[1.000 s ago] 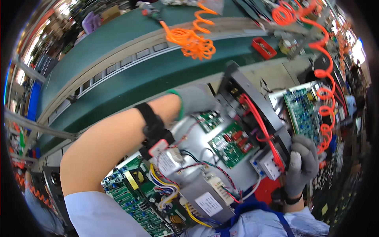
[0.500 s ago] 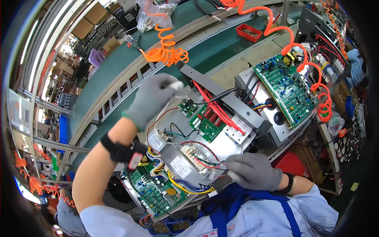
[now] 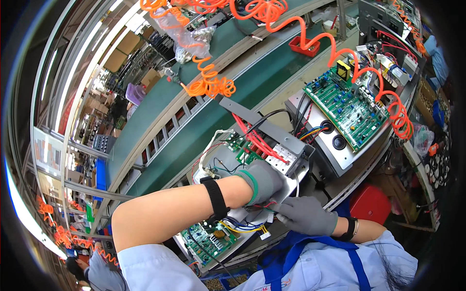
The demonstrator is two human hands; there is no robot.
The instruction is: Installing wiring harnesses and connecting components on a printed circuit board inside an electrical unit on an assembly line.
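My left hand (image 3: 266, 182), in a grey glove, reaches across an open metal chassis that carries circuit boards and wiring. It is beside a grey metal bracket (image 3: 252, 116) with a white terminal block (image 3: 281, 159) and thick red wires (image 3: 255, 140). Its fingers are turned away and hidden. Close below it, my right hand (image 3: 308, 214), gloved too, is closed at the chassis's near edge, its fingertips pinching thin red and dark wires (image 3: 266, 205). A green circuit board (image 3: 208, 242) sits at the chassis's near left end, partly behind my left forearm. The transformer is mostly covered by that arm.
A second unit with a large green board (image 3: 347, 109) stands to the right. Orange coiled hoses (image 3: 359, 68) hang over it. Behind runs a green conveyor (image 3: 194, 128), with a red parts tray (image 3: 304, 46) at its far side. A red stool (image 3: 370, 203) is at the right.
My left hand has come from above the chassis's far left side down and right, close to my right hand. My right hand has stayed near the wires. The whole view has shifted slightly.
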